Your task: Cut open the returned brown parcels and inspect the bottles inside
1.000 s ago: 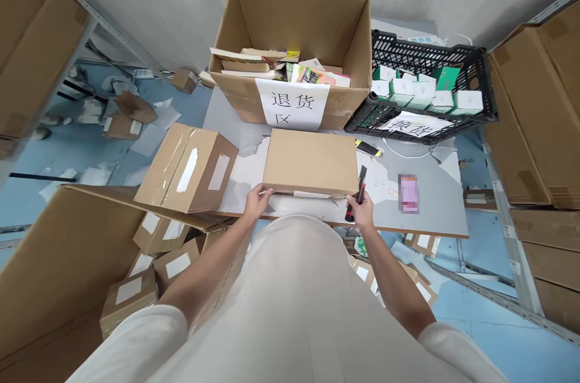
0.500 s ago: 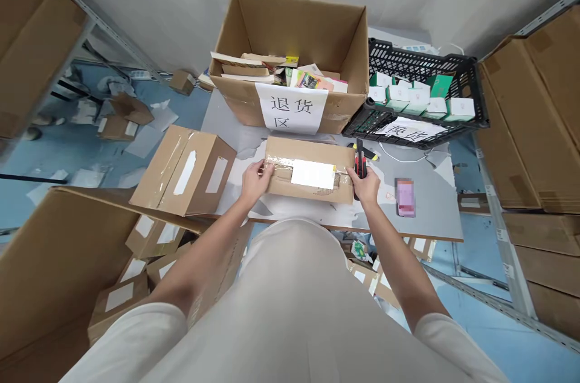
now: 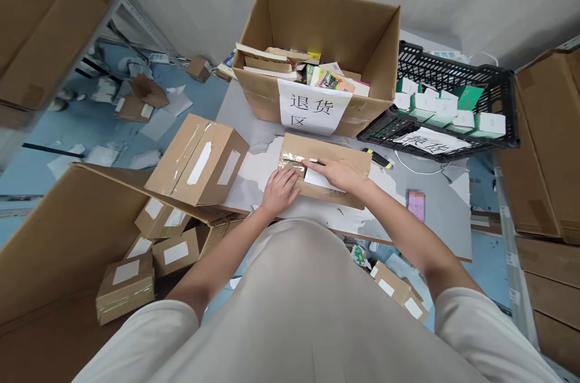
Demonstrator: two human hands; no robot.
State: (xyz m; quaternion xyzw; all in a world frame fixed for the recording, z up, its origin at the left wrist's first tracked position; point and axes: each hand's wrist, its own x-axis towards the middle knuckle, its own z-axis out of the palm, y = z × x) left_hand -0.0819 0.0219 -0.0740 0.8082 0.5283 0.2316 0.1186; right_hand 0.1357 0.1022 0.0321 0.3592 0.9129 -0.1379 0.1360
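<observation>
A taped cardboard box (image 3: pixel 335 150) with a white label lies crosswise on the table in front of me. My left hand (image 3: pixel 280 191) rests flat on its near left part, fingers stretched out. Across the top reaches my right hand (image 3: pixel 338 173), its index finger pointing along the taped seam near the left end. Under that hand I hold a box cutter (image 3: pixel 321 162); only a small dark part of it shows, and its blade is hidden. A second cutter, yellow and black (image 3: pixel 379 157), lies on the table beyond the box's right end.
Behind stands a large open carton (image 3: pixel 254 96) of books with a paper sign. Right of it is a black crate (image 3: pixel 457 63) of white-green boxes. A phone (image 3: pixel 415 205) lies on the table (image 3: pixel 446 208). A closed carton (image 3: pixel 194 159) and an open carton (image 3: pixel 49 238) of parcels are left.
Both hands have left the box's ends. My left hand now lies flat on its top, and my right hand has swung left over the label with the cutter. The view has shifted.
</observation>
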